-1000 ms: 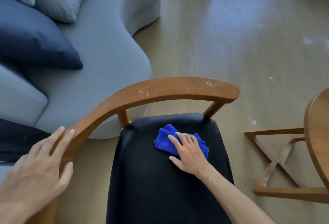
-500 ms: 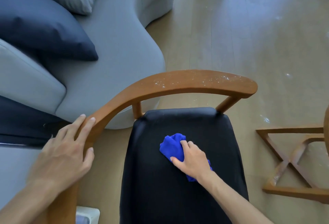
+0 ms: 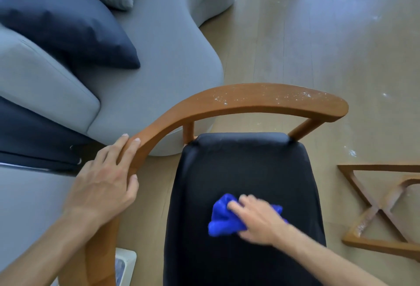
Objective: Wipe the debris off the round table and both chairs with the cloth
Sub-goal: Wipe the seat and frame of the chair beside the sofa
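Soft, light and bunched, the blue cloth [image 3: 223,218] lies on the chair's black seat [image 3: 245,172] under the right hand's [image 3: 256,219] pressing fingers, best palmed flat, while the left hand [image 3: 104,185] grips the speckled wooden backrest [image 3: 250,100].

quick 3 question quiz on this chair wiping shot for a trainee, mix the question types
1. True or false: the right hand presses the blue cloth on the black seat.
2. What does the left hand hold? A) the wooden backrest rail B) the dark cushion C) the cloth
3. Fill in: white specks of debris show on the ____ of the chair.

Key: 1 true; 2 A; 3 backrest rail
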The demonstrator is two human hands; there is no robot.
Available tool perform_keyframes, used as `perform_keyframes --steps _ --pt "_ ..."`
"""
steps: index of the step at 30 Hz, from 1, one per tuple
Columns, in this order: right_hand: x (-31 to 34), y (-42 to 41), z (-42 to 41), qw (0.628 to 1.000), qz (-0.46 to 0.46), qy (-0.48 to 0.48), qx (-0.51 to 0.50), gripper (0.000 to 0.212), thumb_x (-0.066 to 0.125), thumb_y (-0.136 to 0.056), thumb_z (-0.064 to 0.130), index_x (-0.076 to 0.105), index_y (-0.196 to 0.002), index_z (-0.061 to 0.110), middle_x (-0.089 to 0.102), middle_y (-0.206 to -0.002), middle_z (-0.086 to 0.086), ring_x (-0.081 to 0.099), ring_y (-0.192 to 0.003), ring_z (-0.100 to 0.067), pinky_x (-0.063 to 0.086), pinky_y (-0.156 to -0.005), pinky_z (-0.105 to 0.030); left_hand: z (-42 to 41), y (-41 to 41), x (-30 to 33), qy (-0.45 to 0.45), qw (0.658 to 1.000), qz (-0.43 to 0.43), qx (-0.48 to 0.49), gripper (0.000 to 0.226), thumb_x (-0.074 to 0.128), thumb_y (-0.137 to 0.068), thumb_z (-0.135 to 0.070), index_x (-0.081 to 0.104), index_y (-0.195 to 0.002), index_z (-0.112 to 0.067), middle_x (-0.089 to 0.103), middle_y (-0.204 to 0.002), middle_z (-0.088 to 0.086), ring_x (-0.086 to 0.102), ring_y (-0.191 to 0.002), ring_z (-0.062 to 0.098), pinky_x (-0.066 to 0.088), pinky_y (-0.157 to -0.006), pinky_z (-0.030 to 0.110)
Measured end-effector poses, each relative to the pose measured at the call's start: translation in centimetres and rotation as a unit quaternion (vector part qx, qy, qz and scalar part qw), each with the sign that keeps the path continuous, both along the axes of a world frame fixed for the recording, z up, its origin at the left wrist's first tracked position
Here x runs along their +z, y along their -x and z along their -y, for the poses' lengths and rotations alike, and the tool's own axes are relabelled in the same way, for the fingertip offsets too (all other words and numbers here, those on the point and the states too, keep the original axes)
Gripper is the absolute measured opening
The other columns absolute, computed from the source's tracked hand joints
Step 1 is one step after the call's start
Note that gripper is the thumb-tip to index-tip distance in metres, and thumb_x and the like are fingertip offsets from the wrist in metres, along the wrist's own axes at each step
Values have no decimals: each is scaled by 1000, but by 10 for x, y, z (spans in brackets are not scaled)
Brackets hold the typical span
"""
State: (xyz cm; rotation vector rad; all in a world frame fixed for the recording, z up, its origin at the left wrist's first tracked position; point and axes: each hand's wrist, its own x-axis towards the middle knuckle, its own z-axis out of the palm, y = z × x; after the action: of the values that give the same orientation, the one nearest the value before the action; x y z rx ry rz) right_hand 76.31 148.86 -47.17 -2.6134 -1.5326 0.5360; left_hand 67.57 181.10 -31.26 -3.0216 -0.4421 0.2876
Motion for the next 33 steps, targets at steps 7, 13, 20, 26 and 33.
perform_keyframes --steps 7,13,20,26,33 --pt "7 -59 4 992 105 17 -66 66 79 -58 53 57 -107 16 56 -87 -8 55 -77 -31 35 -80 -43 5 5 5 1 1000 -7 8 66 56 -83 -28 38 -145 -13 41 -148 14 49 -122 37 51 -81 51" --pt "20 -58 -4 936 -145 -2 -321 100 76 -72 46 18 -149 18 48 -125 -11 48 -111 -31 43 -93 -42 8 1 5 17 1000 -4 16 70 58 -86 -25 29 -148 -15 32 -153 13 41 -128 38 46 -89 53" --pt "-2 -25 -4 983 46 46 -172 67 79 -65 35 52 -119 6 54 -86 -14 50 -64 -30 42 -50 -33 7 -3 6 18 1000 4 10 69 58 -86 -23 29 -148 -14 32 -152 15 41 -127 41 46 -87 56" --pt "6 -86 -8 966 47 4 -256 64 65 -84 36 43 -139 11 51 -112 -18 52 -92 -37 46 -68 -44 7 -3 8 12 1000 0 8 69 59 -87 -26 27 -148 -16 32 -152 15 42 -126 42 47 -86 57" --pt "-10 -78 -17 949 63 29 -308 64 68 -83 37 44 -137 12 52 -103 -17 52 -81 -32 44 -64 -41 4 -3 3 18 1000 4 0 74 66 -81 -20 32 -146 -13 37 -148 17 46 -120 43 49 -78 56"
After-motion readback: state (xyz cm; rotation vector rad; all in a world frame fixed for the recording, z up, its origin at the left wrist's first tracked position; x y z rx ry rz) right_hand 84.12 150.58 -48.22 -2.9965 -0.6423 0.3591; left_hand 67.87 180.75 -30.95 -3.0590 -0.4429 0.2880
